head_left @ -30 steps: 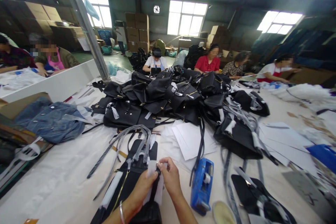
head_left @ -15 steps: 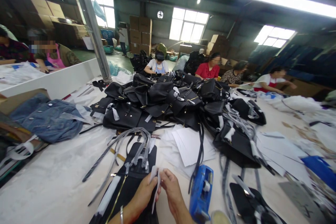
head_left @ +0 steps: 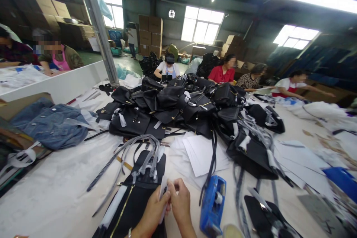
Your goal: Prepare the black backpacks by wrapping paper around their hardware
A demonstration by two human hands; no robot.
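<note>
Overall, the long black leather-look bag (head_left: 138,204) with a gold zip lies on the pale desk (head_left: 67,197) as it did a second ago, while the thin white strip (head_left: 163,186), which showed its broad face then, now stands almost edge-on. Both forearms rise from the bottom edge and slant inward, so the hands meet at the bag's right side. The left hand (head_left: 156,206) is closed, gripping the strip under its thumb. The right hand (head_left: 180,197) has its fingers bent beside it; whether they pinch anything I cannot tell.
</note>
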